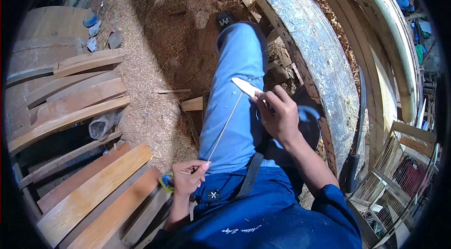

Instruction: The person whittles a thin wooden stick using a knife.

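Note:
Above my thigh, my right hand (280, 113) is closed on a flat, pale, blade-shaped piece (244, 86) with a tapered end pointing up and left. My left hand (188, 176), low near my waist, pinches the lower end of a thin pale strand (225, 126). The strand runs straight up to the blade-shaped piece and meets or passes behind its edge. Whether it is a string or a thin stick, I cannot tell. Under both lies my leg in light blue jeans (230, 122).
Wooden boards (94, 192) are stacked at left. A long worn plank (300, 28) curves past on the right, with a long-bladed tool (354, 164) beside it. At lower right stands a wire-mesh wooden cage (394, 178). Shavings cover the floor (145, 79).

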A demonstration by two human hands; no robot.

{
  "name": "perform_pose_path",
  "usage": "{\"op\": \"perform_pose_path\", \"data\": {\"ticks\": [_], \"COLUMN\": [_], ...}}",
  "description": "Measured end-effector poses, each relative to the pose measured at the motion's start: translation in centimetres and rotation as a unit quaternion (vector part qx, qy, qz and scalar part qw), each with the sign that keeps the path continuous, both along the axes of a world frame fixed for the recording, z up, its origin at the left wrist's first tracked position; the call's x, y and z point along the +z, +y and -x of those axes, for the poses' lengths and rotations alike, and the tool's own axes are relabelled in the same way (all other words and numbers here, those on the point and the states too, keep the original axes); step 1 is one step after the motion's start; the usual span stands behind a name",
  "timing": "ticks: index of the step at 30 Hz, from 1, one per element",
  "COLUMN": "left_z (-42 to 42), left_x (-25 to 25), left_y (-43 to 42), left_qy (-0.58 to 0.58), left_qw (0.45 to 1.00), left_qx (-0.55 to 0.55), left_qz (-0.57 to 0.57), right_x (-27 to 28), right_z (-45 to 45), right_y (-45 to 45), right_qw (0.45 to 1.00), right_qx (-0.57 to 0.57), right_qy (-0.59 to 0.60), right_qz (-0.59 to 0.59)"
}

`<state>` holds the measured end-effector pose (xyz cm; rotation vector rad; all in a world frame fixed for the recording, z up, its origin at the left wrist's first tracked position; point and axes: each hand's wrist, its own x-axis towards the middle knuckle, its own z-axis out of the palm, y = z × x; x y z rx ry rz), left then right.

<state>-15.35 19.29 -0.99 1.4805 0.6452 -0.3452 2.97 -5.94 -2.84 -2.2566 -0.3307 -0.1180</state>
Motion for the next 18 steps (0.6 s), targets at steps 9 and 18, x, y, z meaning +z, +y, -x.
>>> {"op": "perform_pose_path", "data": {"ticks": [9,18], "left_z": [-6.2,-12.9], "left_x": [-0.1,0.7], "left_y": [-2.4,-6.8], "left_qy": [-0.015,-0.026], "left_qw": [1.0,1.0], "left_qx": [0.005,-0.003], "left_qz": [0.019,0.014], "right_x": [1.9,1.1], "right_z": [-0.6,-1.1], "right_y": [0.1,-0.6], "right_qw": [0.998,0.986], "right_qx": [0.0,0.138], "right_qy": [0.004,0.066], "right_qz": [-0.069,-0.068]}}
